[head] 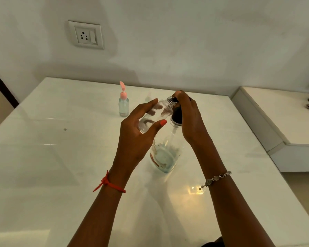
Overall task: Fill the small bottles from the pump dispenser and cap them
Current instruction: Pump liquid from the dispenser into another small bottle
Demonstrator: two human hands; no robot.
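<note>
A clear small bottle is held tilted at centre frame by the left hand, neck brought under the pump dispenser nozzle, seemingly for filling; the pump head is gripped by the right hand.

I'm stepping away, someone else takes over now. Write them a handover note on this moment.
Left hand: holds the small clear bottle tilted, its open neck up at the pump head.
Right hand: on top of the pump dispenser, which stands on the white table.
Done: a pink-capped small bottle stands at the back, cap on, flip lid open; fill level unclear.
Left: finish filling the held bottle and cap it. Its cap is not in view.
</note>
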